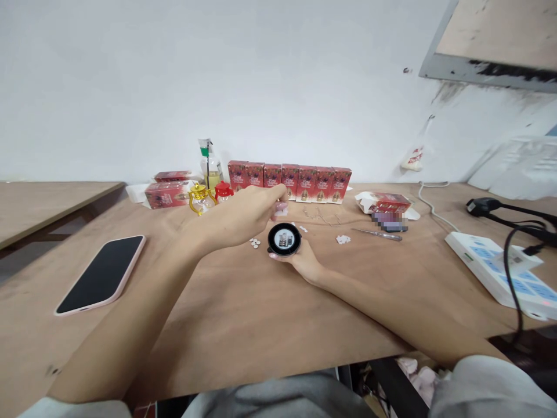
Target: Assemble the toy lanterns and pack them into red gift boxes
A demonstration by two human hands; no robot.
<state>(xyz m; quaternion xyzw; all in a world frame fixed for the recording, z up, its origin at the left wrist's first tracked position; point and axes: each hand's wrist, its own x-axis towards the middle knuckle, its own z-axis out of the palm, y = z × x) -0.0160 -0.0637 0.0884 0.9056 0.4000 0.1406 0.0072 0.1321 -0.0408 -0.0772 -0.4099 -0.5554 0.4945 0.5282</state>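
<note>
The place reads as a small assembly and packing workshop rather than a home. A bare plywood counter stands against a plain white wall, and a row of identical red boxes lines its back edge. Left of the boxes stand two small toy lanterns, a gold lantern and a red lantern. In front of the boxes the right hand holds a round black part with its workings exposed. Right of them lie loose white pieces, a screwdriver and, farther right, a white power strip.
</note>
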